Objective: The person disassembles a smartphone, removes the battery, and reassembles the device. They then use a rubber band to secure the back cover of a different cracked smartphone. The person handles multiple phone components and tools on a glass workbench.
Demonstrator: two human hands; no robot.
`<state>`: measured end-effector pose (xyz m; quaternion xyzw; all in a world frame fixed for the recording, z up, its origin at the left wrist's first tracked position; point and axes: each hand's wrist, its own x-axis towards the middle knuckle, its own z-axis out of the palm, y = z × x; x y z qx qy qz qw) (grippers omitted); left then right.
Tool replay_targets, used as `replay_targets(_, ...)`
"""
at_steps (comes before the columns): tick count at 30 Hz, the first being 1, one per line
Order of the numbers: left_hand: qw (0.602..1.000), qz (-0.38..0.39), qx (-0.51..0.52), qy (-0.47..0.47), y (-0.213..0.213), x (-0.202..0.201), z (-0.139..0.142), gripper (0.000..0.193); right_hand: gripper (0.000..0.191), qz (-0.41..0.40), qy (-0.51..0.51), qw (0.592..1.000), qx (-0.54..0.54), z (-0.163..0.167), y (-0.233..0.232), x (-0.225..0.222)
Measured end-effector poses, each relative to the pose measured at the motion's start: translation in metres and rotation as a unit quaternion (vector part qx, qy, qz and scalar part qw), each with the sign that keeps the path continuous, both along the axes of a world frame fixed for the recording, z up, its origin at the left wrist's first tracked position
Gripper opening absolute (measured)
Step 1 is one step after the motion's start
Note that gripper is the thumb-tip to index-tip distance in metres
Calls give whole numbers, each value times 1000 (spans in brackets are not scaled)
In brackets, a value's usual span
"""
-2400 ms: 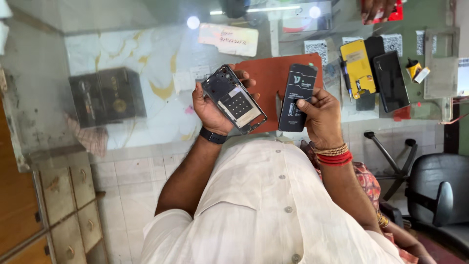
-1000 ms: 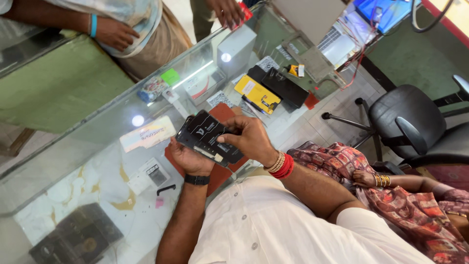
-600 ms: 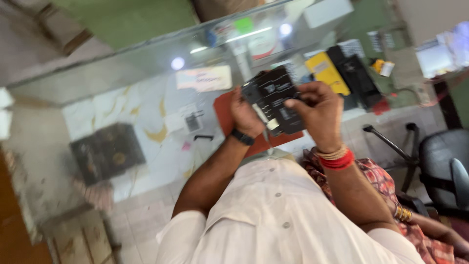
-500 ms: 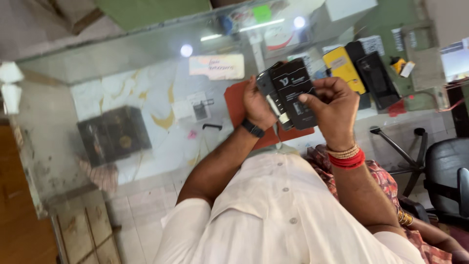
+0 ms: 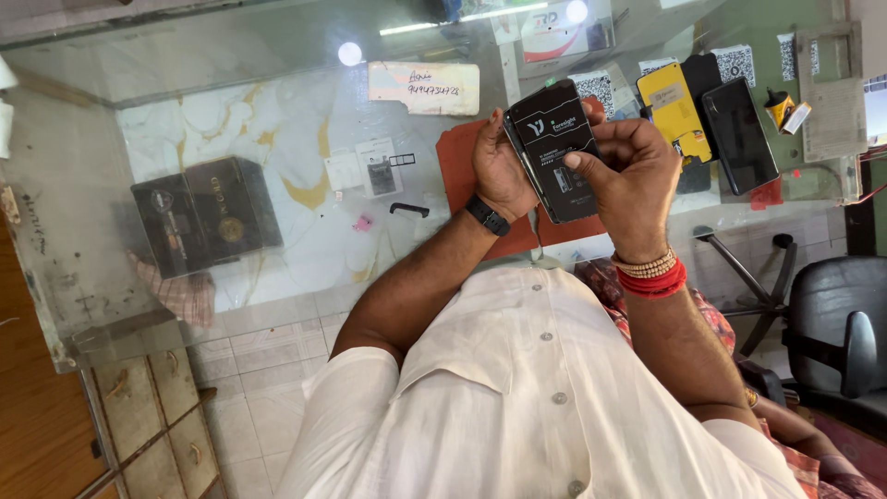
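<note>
Since a moment ago both hands have shifted a little to the right over the counter, the black packet now held more squarely between them. Nearest, a white shirt (image 5: 545, 407) fills the foreground. Beyond it, the left hand (image 5: 504, 171) wraps around the left edge of the black packet (image 5: 554, 152), fingers closed on it, while the right hand (image 5: 628, 176) clasps the right side, thumb pressed on its face. Under them lies a red mat (image 5: 462, 171) on the glass counter (image 5: 240, 102). Farther off rest a yellow phone (image 5: 673, 109) and a dark phone (image 5: 739, 134); a black box (image 5: 203, 214) sits well apart, under the glass.
</note>
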<state>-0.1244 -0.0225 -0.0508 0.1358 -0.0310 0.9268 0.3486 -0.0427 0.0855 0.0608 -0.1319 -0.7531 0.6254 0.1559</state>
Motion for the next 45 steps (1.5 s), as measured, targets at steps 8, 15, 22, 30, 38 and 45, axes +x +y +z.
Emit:
replay_targets(8, 1000, -6, 15, -25, -3, -2, -4, 80, 29, 3, -7, 1000, 9, -4, -7, -4)
replay_targets(15, 998, -10, 52, -21, -6, -3, -1, 77, 29, 16, -3, 1000, 14, -7, -12, -6)
replay_targets(22, 999, 4, 42, -15, -8, -4, -1, 78, 29, 6, -14, 999, 51, -8, -16, -7)
replay_targets(30, 998, 1, 63, -14, -8, -5, -5, 79, 27, -24, -35, 988, 146, -12, -18, -8)
replay_targets(38, 998, 16, 57, -2, -9, -4, -13, 78, 31, -16, -4, 967, 253, -21, -14, -6)
replay_targets(45, 998, 30, 54, -6, -9, -2, -15, 78, 34, -16, 8, 966, 259, -28, -14, -8)
